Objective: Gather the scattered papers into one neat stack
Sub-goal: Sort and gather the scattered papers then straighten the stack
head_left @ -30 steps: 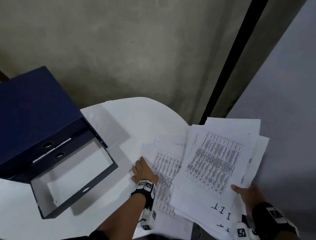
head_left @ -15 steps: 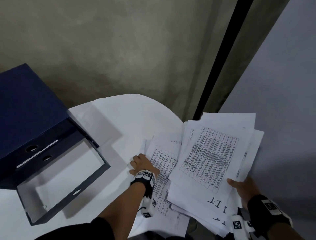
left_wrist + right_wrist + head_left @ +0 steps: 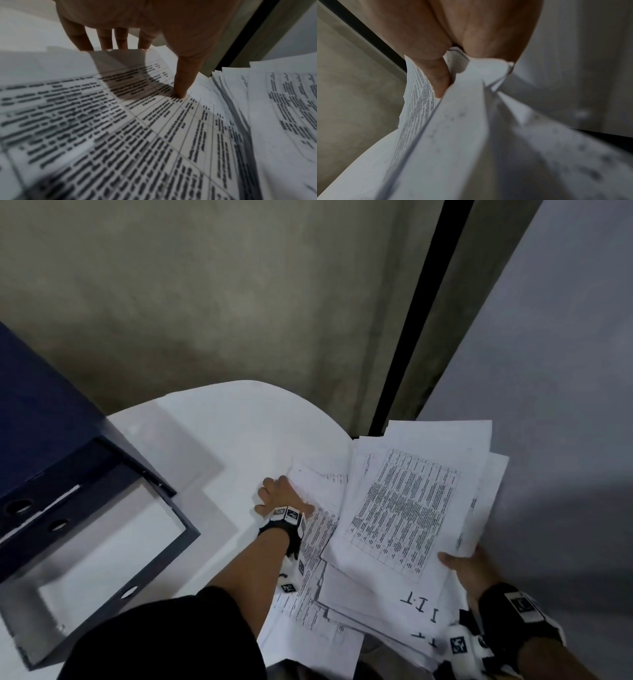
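Printed papers lie loosely overlapped at the right side of a white round table (image 3: 222, 426). My left hand (image 3: 277, 499) is at the left edge of the lower sheets (image 3: 318, 484); in the left wrist view its fingers (image 3: 104, 39) go under the sheet edge and the thumb (image 3: 181, 86) presses on the printed sheet (image 3: 120, 135). My right hand (image 3: 471, 571) holds an uneven bundle of papers (image 3: 404, 508) by its near right corner, thumb on top. The right wrist view shows the thumb (image 3: 439, 82) pinching the bundle (image 3: 453, 135), which fans out and overhangs the table edge.
A dark blue box file (image 3: 41, 433) stands at the left, with an open blue case (image 3: 102, 563) in front of it. A grey wall panel (image 3: 555, 371) and a black vertical strip (image 3: 421, 320) rise close on the right. The floor is grey concrete.
My left hand has slid its fingers under the left edge of the lower sheets, lifting that edge slightly. The right hand keeps its hold on the bundle. The view has turned a little right.
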